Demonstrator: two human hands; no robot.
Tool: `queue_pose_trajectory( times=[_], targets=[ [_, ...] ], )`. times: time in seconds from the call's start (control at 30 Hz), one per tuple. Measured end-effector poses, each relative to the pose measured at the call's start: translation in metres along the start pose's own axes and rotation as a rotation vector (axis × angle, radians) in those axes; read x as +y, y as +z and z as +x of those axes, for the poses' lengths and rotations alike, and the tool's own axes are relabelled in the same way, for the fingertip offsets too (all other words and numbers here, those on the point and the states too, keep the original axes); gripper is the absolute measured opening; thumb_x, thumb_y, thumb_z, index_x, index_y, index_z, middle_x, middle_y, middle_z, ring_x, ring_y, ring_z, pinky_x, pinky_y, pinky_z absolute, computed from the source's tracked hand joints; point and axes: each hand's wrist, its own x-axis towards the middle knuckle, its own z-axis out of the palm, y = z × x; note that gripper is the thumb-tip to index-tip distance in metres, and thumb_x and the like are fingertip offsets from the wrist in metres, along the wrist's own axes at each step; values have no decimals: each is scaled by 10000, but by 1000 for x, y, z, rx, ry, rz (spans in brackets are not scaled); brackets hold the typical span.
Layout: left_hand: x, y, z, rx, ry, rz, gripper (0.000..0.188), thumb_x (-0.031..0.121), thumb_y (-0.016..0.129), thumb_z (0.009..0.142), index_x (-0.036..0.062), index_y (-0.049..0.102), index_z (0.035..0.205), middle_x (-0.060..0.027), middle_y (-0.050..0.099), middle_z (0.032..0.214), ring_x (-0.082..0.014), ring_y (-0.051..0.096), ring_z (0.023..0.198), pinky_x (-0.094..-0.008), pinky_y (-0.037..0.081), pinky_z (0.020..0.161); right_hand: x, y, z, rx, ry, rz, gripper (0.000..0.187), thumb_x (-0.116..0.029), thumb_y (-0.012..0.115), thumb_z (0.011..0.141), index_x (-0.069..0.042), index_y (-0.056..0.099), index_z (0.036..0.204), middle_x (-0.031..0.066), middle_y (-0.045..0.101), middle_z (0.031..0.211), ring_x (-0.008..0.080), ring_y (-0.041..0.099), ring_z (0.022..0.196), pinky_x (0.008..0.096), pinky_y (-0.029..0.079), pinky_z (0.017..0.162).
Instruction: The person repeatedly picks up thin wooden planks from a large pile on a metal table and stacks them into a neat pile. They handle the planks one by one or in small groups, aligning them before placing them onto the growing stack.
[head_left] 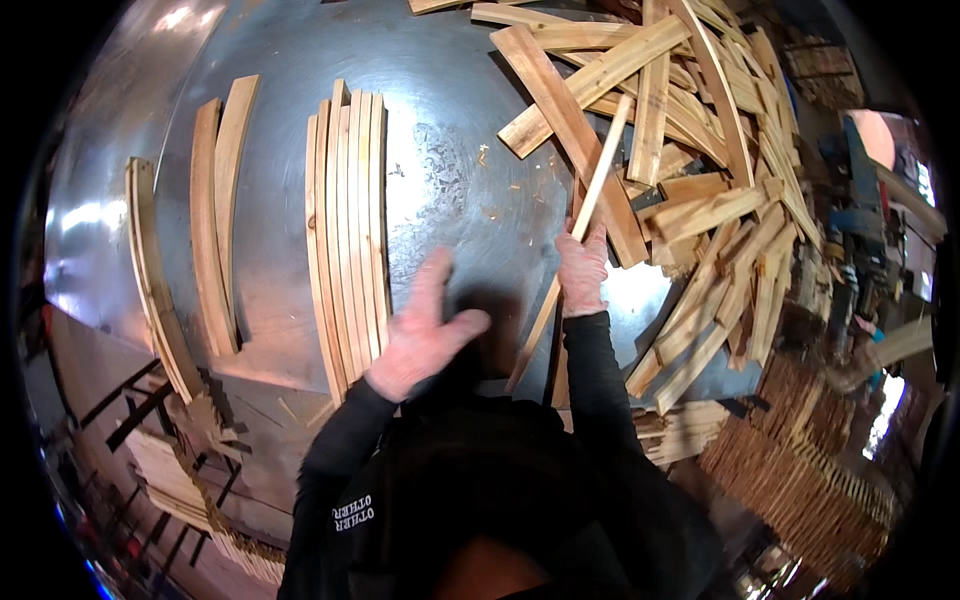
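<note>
My right hand (583, 270) is closed around a narrow wooden slat (606, 160) that slants up and to the right beside the loose pile. Another length of narrow wood (534, 333) shows below that hand; whether it is the same slat I cannot tell. Slightly blurred, my left hand (422, 335) has its fingers and thumb spread and holds nothing. It hovers just right of the lower part of a row of slats (347, 230) set side by side on the metal table (450, 60).
Two boards (215, 220) and a small stack (155, 270) lie farther left on the table. A jumbled heap of boards (665, 100) covers its right side. Wood stacks stand below the table at lower left (180, 490) and lower right (800, 470).
</note>
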Motion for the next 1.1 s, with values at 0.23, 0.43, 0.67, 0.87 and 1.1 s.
queue_pose_trajectory(
  times=[0.23,0.43,0.67,0.87,1.1],
  targets=[
    [-27,106,38,-239,-269,-492,417,174,722,904,-7,611,1263,-15,673,1062,-86,596,971,-277,497,878,-15,-40,109,230,-754,-930,827,-499,645,895,-18,343,1496,205,547,1380,367,528,1266,452,435,1039],
    [-27,97,25,118,-298,-253,496,209,709,887,11,571,1321,-79,706,1035,-145,639,940,-305,515,863,5,-74,109,-242,-456,-878,877,-448,718,846,-40,315,1509,211,523,1410,349,536,1258,429,446,1039],
    [-79,61,-48,627,-155,788,743,202,741,854,6,366,1464,-255,662,1114,-348,698,855,-421,578,677,-2,-95,57,-1184,499,1121,761,-459,687,888,113,453,1331,217,599,1168,296,621,882,385,549,821],
    [-70,47,-43,770,208,870,880,348,783,819,-33,334,1474,-281,502,1349,-400,589,1113,-489,524,924,-16,-48,30,-1282,412,1315,791,-487,717,844,51,447,1357,204,605,1151,271,628,897,390,562,819],
    [12,74,-9,208,-199,-619,498,239,715,920,-11,559,1321,-51,660,1128,-120,597,1020,-277,496,908,-85,21,21,-955,-36,440,615,-376,706,886,35,524,1305,202,629,1218,282,632,1073,408,484,988]
  ],
)
